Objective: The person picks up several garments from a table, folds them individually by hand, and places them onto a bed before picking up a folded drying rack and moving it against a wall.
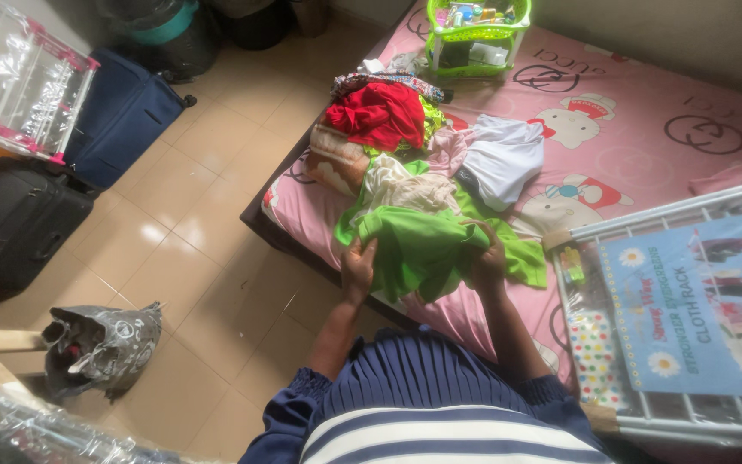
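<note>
Green cloth lies bunched at the bed's edge, left hand and right hand fingers closed on it. Green basket at the bed's far end holds small bottles and packets.

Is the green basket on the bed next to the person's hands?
No, the green basket stands at the far end of the bed, while both hands grip a green garment near its front edge.

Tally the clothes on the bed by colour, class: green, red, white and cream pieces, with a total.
Green: 1, the green garment, held by left hand and right hand
Red: 1, red garment
White: 1, white garment
Cream: 1, cream garment
Total: 4
</note>
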